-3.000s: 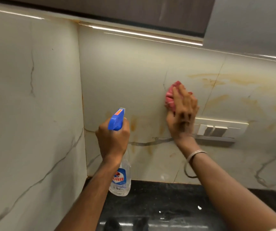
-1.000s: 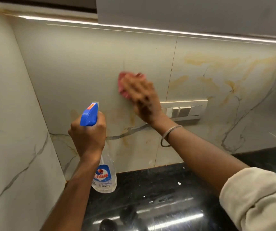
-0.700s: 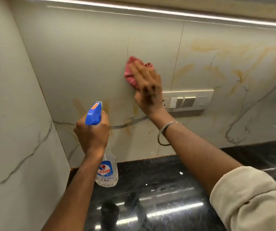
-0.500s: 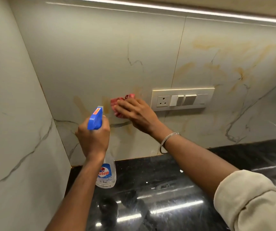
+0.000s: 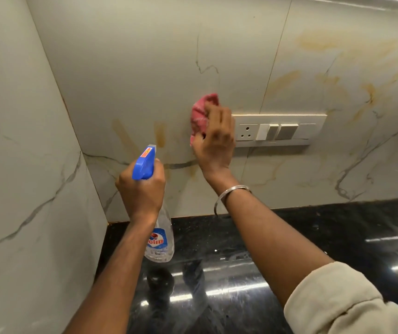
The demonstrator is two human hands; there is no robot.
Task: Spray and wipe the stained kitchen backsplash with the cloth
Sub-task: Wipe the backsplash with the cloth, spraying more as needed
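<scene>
My right hand (image 5: pixel 216 143) presses a bunched pink cloth (image 5: pixel 201 114) flat against the pale marble backsplash (image 5: pixel 133 68), just left of the switch plate. Yellow-brown stains streak the backsplash below and left of the cloth and across its upper right tile. My left hand (image 5: pixel 141 191) grips the neck of a clear spray bottle (image 5: pixel 160 239) with a blue trigger head, held above the counter with its nozzle towards the wall. The hand covers the trigger.
A cream socket and switch plate (image 5: pixel 279 130) is mounted on the wall beside my right hand. A glossy black stone counter (image 5: pixel 313 242) runs below. A marble side wall (image 5: pixel 20 165) closes the corner on the left.
My right hand has slid the pink cloth up and to the right, from the stained patch by the spray bottle to beside the switch plate. The left hand and bottle stayed about where they were.
</scene>
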